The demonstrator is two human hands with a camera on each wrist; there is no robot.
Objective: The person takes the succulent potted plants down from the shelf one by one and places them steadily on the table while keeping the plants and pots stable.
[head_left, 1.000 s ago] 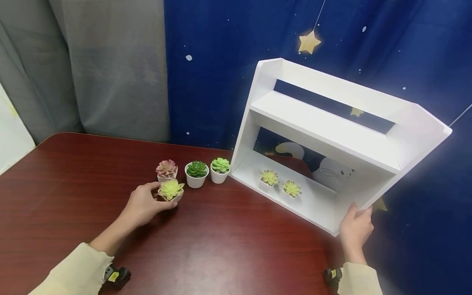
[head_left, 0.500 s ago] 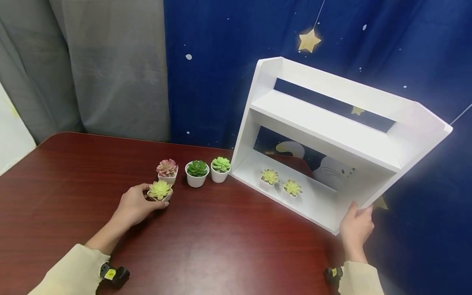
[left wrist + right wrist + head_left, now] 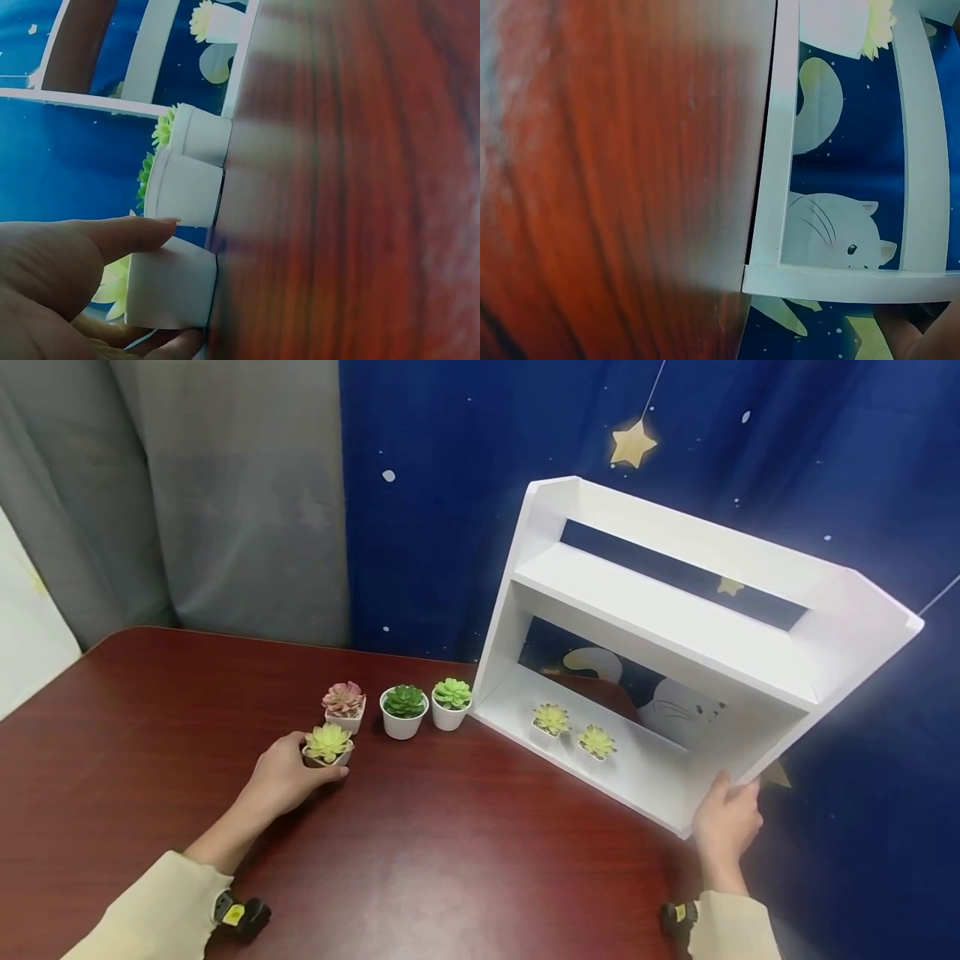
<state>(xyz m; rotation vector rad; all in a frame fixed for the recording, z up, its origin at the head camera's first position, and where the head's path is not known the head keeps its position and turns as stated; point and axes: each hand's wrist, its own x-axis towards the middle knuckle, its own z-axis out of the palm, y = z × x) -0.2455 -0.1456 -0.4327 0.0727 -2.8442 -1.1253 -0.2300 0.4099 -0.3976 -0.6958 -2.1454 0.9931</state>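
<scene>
My left hand [image 3: 279, 779] grips a yellow-green potted succulent [image 3: 327, 742] between thumb and fingers. In the left wrist view the white pot [image 3: 172, 289] is upright with its base right at the tabletop. Just behind it stands a pink succulent [image 3: 344, 703] in a white pot. To the right are a dark green succulent [image 3: 404, 706] and a bright green succulent [image 3: 452, 697], in round white pots. My right hand [image 3: 726, 822] holds the lower right side panel of a white two-tier shelf [image 3: 660, 614]; its fingers are partly hidden behind the panel.
Two small yellow-green succulents, a left one [image 3: 550, 720] and a right one [image 3: 596, 743], sit on the shelf's lower board. The shelf stands angled on the dark red wooden table [image 3: 450, 860]. Behind hang a grey curtain [image 3: 247, 502] and a blue star-patterned curtain [image 3: 442, 527].
My left hand has carried the yellow-green succulent a little to the left, in front of the pink one, and then stayed nearly still. The right hand and the shelf have kept their places.
</scene>
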